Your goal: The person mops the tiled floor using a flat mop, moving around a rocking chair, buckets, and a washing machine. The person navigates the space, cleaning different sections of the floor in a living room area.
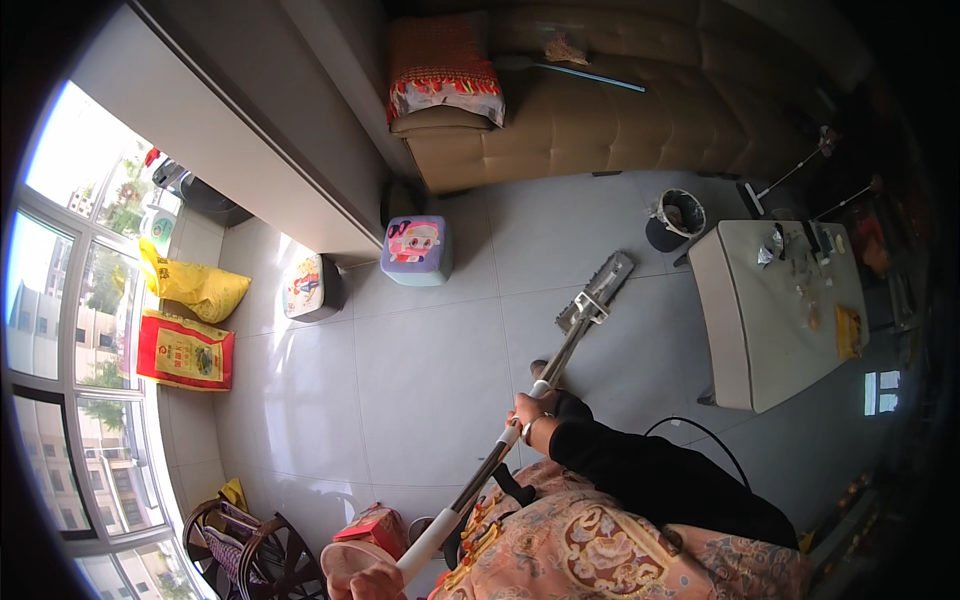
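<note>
A flat mop with a metal pole slants across the view, from the bottom centre up to the right. My right hand, in a black sleeve and with a bangle at the wrist, is closed around the middle of the pole, by a white collar. Near the bottom edge my left hand grips the top end by its white handle. The long grey mop head, with a white bracket across it, rests on the grey tiled floor. Part of my foot shows just below the head, beside the pole.
Two padded stools stand by the wall end. A waste bin is beside a low table with small items on it. Behind stretches a brown sofa. Sacks lean by the window; a dark chair is lower left.
</note>
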Action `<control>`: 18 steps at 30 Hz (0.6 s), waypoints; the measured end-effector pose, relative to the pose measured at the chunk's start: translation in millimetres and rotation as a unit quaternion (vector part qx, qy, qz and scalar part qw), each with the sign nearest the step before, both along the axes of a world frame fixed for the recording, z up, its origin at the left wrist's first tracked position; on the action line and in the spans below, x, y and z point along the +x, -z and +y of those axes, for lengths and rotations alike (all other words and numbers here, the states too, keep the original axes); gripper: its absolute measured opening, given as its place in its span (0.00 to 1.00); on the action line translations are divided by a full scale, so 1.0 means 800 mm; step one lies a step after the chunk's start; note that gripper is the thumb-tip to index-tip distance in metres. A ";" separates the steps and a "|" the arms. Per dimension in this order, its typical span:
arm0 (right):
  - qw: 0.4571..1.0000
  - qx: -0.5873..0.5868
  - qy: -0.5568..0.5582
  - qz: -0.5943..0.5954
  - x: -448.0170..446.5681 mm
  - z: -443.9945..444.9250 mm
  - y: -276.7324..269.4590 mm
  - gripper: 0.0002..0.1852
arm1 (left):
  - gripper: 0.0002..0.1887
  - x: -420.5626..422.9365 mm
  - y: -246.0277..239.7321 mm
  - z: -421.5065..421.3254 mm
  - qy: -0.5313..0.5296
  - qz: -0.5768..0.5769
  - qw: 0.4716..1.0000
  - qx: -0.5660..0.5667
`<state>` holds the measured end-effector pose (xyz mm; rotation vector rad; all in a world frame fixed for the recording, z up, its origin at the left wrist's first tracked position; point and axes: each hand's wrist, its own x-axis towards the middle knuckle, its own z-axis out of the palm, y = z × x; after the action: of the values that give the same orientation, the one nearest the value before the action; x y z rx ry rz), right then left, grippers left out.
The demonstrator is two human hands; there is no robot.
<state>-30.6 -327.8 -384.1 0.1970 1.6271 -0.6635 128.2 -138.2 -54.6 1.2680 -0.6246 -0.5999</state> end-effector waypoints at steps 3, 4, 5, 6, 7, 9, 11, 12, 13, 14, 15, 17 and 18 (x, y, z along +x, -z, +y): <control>0.996 -0.037 -0.081 -0.001 0.038 0.004 -0.039 0.29 | 0.14 -0.021 -0.017 0.034 -0.060 -0.043 0.997 0.013; 0.992 -0.045 -0.113 -0.015 0.048 -0.001 -0.051 0.29 | 0.14 -0.029 -0.021 0.039 -0.081 -0.055 0.995 0.019; 0.986 -0.064 -0.154 -0.017 0.058 -0.009 -0.060 0.29 | 0.14 -0.035 -0.022 0.039 -0.092 -0.064 0.993 0.027; 0.981 -0.058 -0.184 -0.026 0.070 -0.020 -0.068 0.30 | 0.14 -0.041 -0.021 0.038 -0.103 -0.074 0.991 0.035; 0.973 -0.062 -0.221 -0.025 0.082 -0.031 -0.074 0.30 | 0.14 -0.046 -0.020 0.034 -0.114 -0.079 0.989 0.045; 0.961 -0.064 -0.266 -0.049 0.101 -0.048 -0.080 0.30 | 0.15 -0.055 -0.015 0.022 -0.128 -0.084 0.986 0.062; 0.950 -0.069 -0.294 -0.075 0.118 -0.056 -0.081 0.31 | 0.15 -0.062 -0.011 0.008 -0.138 -0.084 0.984 0.079; 0.952 -0.067 -0.285 -0.095 0.121 -0.060 -0.081 0.32 | 0.15 -0.064 -0.010 0.002 -0.142 -0.082 0.983 0.087; 0.952 -0.064 -0.282 -0.104 0.123 -0.063 -0.080 0.32 | 0.15 -0.067 -0.009 -0.005 -0.145 -0.080 0.982 0.095; 0.950 -0.068 -0.287 -0.106 0.121 -0.064 -0.079 0.32 | 0.15 -0.068 -0.009 -0.011 -0.148 -0.080 0.980 0.102; 0.953 -0.070 -0.271 -0.120 0.118 -0.065 -0.078 0.30 | 0.15 -0.069 -0.011 -0.016 -0.148 -0.079 0.980 0.108; 0.956 -0.078 -0.253 -0.126 0.104 -0.068 -0.075 0.27 | 0.15 -0.070 -0.016 -0.022 -0.147 -0.073 0.979 0.117; 0.961 -0.080 -0.237 -0.122 0.096 -0.068 -0.073 0.26 | 0.15 -0.069 -0.019 -0.023 -0.147 -0.069 0.979 0.120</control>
<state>46.3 -382.0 -325.4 -0.2194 1.3086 -0.3798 72.7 -156.2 -39.3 1.6055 -0.4748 -0.3509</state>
